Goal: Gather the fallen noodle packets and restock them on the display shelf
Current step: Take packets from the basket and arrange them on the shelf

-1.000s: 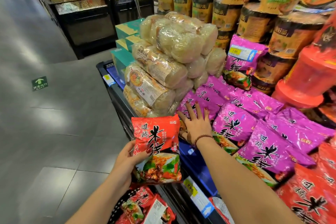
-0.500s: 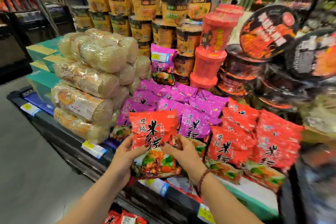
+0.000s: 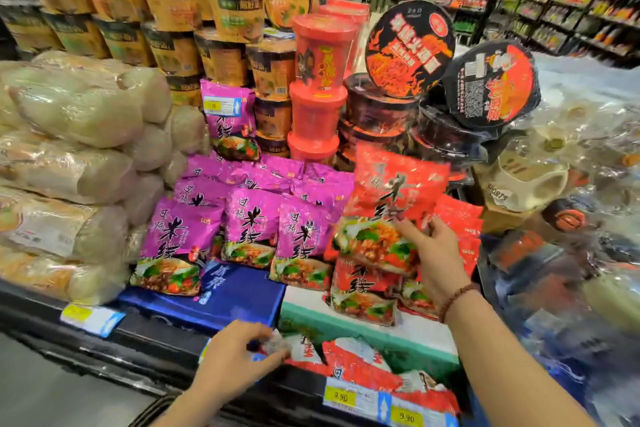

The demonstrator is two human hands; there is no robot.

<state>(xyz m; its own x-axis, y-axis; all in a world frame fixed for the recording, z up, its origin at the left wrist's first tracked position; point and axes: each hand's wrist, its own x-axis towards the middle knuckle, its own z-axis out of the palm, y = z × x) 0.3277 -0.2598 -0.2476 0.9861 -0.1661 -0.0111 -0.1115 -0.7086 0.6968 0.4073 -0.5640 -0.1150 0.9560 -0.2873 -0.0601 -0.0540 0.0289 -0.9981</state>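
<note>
Left hand (image 3: 239,357) dropped; right hand (image 3: 437,262) holds red packet (image 3: 393,191).

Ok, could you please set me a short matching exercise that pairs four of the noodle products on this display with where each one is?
Things:
1. raised red packet
2. purple packets
3. red tubs
4. low red packet

Places:
A. stacked upright behind the purple rows
B. pinched by the left hand at the front edge
C. lying in rows mid-display
D. gripped by the right hand

Pairs: 1-D, 2-C, 3-A, 4-B.
</note>
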